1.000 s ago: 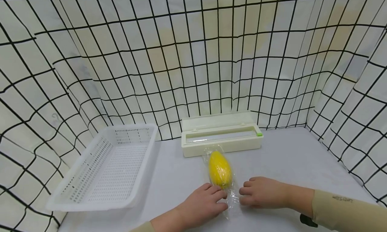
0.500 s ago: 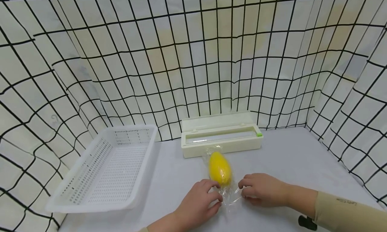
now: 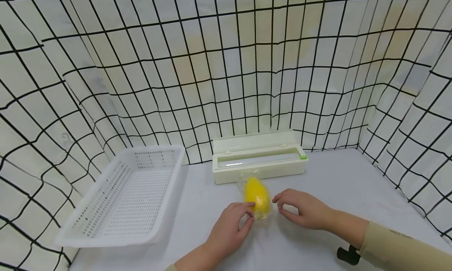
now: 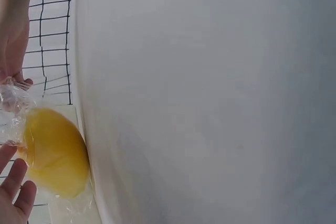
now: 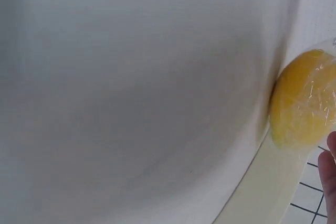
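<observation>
A smooth yellow fruit, mango-like in shape [image 3: 257, 192], lies wrapped in clear plastic wrap [image 3: 262, 215] on the white table. At its near left side is my left hand [image 3: 228, 228], the index fingertip on the fruit and the thumb curved below, at the edge of the film. My right hand [image 3: 304, 209] is just to the right, thumb and index finger curved toward each other. The left wrist view has loose film [image 4: 11, 100] rising from the fruit [image 4: 56, 153] to the right hand's fingers [image 4: 18, 81]. In the right wrist view, wrinkled film covers the fruit [image 5: 300, 100].
Behind the fruit stands a pale wrap dispenser [image 3: 259, 173], lid raised, with a roll inside. A white perforated basket [image 3: 163, 220] sits at the left. Grid-patterned cloth walls [image 3: 226, 67] enclose the table [image 3: 339, 173] at the back and sides.
Both hands have moved up from the near end of the fruit to its sides. The film that lay spread toward me is now drawn up against the fruit, which has barely moved.
</observation>
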The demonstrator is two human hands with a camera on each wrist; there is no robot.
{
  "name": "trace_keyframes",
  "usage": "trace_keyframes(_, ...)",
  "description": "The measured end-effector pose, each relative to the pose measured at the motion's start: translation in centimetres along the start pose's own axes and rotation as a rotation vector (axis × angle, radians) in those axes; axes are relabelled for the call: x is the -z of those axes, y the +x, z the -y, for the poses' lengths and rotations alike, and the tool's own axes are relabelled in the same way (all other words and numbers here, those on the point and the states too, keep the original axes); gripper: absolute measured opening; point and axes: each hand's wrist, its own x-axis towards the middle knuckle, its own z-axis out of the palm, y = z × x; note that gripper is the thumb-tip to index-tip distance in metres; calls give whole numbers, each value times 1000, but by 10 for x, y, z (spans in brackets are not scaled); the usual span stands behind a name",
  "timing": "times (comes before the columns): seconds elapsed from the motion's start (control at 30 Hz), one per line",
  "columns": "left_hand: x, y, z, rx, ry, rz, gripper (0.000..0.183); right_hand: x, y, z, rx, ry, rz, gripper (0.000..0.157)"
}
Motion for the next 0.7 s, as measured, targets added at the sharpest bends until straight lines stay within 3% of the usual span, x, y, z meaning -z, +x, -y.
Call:
trace_keyframes(0.13, 0, 5, 1, 129, -117, -5, 7, -1, 8, -2, -156, 166, -16, 8)
trace_keyframes(0.3, -2, 12, 4, 280, -285, -71, 10, -5, 17, -9, -297, 392, -16, 13)
trace_keyframes(0.57, -2, 20, 11, 397, -464, -175, 5, -13, 26, -17, -401, 668, -5, 19)
trace_keyframes(0.7, -3, 23, 11, 508, -503, -186, 11, -16, 30, -20, -484, 771, 10, 24)
